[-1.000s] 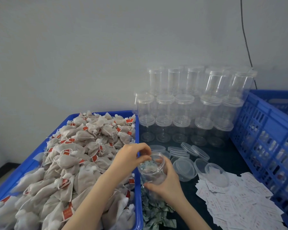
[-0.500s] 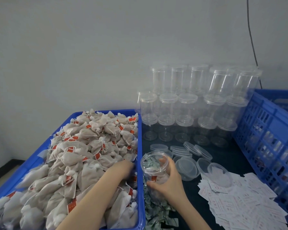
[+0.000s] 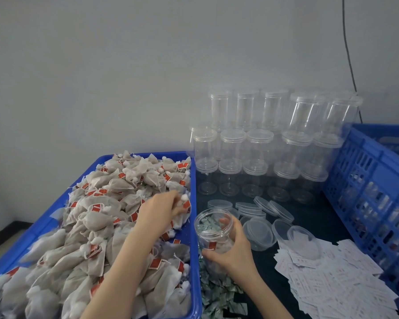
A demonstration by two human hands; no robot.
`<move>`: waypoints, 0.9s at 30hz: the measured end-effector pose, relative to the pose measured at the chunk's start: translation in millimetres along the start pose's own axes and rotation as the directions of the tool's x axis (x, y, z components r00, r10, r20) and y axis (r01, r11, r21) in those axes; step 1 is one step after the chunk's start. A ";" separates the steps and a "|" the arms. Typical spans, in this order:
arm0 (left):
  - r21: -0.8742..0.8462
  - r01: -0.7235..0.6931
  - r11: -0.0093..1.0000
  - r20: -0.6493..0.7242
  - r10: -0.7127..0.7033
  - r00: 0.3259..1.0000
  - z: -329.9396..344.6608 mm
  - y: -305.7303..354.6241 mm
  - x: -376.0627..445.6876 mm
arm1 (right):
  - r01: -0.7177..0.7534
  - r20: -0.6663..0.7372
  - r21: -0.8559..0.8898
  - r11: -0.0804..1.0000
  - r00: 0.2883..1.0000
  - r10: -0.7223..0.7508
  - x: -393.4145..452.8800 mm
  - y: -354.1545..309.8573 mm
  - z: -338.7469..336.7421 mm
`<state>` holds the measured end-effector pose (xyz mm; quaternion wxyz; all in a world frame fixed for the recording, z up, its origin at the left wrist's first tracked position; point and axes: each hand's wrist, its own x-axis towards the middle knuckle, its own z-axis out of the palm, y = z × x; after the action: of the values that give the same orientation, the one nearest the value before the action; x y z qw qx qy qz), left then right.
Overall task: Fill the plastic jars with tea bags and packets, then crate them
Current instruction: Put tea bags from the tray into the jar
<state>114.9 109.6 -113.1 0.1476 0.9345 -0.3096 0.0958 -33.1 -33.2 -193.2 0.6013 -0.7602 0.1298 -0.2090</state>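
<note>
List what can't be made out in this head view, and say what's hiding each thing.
- Left hand, head view: motion blur hides whether its fingers grip a tea bag in the blue tray.
- Held jar, head view: the right hand covers its lower part, so the fill level is unclear.
- White packets: print too small to read.
- Blue crate: contents blurred behind lattice, cut off by the right edge.

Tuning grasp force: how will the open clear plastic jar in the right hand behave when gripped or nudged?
The open clear plastic jar looks thin-walled, so it probably flexes under a hard squeeze. It holds only a few packets and a tea bag, so likely light and easily tipped. Its smooth round wall may slip in the right hand and roll if toppled.
</note>
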 end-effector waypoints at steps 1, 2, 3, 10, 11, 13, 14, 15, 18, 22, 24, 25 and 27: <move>-0.078 -0.013 0.997 -0.114 0.004 0.993 -4.1 3.5 -2.2 | -0.001 -0.003 0.001 1.000 1.000 0.001 0.4 -0.1 0.3; -0.170 -0.034 0.985 -0.206 -0.002 0.979 -7.6 7.9 -3.8 | -0.002 -0.006 0.002 1.000 1.000 0.002 0.7 -0.2 0.7; -0.269 -0.059 0.961 -0.271 -0.016 0.962 -9.8 12.9 -5.5 | -0.001 -0.010 0.004 1.000 1.000 0.001 1.0 -0.2 1.0; -0.540 -0.222 0.812 -0.225 0.115 0.968 -6.0 41.2 -16.0 | 0.007 -0.018 0.007 1.000 1.000 -0.007 3.1 0.0 1.7; -0.536 -0.231 0.812 -0.178 0.159 0.971 -4.5 42.7 -16.5 | 0.007 -0.018 0.011 1.000 1.000 -0.007 3.4 0.0 1.7; -0.504 -0.225 0.834 -0.055 0.229 0.972 -1.1 43.4 -16.1 | 0.013 -0.017 0.025 1.000 1.000 -0.013 3.6 -0.3 1.7; -0.470 -0.224 0.854 -0.020 0.243 0.970 0.0 42.6 -16.0 | 0.016 -0.019 0.030 0.999 1.000 -0.015 3.4 -0.7 1.7; -0.445 -0.225 0.867 -0.020 0.242 0.970 0.6 41.1 -15.3 | 0.019 -0.023 0.033 0.999 1.000 -0.019 3.2 -1.1 1.8; -0.407 -0.203 0.890 -0.144 0.157 0.977 1.6 32.4 -8.8 | 0.030 -0.037 0.045 0.999 0.999 -0.029 2.3 -1.2 1.7; -0.008 -0.017 1.000 -0.021 0.017 1.000 21.7 13.5 7.2 | 0.036 -0.039 0.056 0.998 0.999 -0.034 0.3 0.0 -0.4; 0.206 -0.015 0.978 0.179 -0.022 0.984 41.0 8.2 8.7 | 0.049 -0.035 0.052 0.997 0.998 -0.047 -0.6 0.4 -1.9; 0.261 -0.028 0.965 0.277 -0.047 0.960 51.3 5.7 8.1 | 0.055 -0.030 0.048 0.997 0.998 -0.054 -0.9 0.2 -2.4; 0.290 -0.032 0.956 0.456 -0.109 0.883 67.2 -0.2 7.1 | 0.062 -0.024 0.048 0.997 0.998 -0.061 -1.4 -0.9 -2.7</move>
<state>126.5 83.4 -174.3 -0.0679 0.9472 -0.2998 -0.0909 -35.7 -34.7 -192.1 0.6112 -0.7468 0.1078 -0.2390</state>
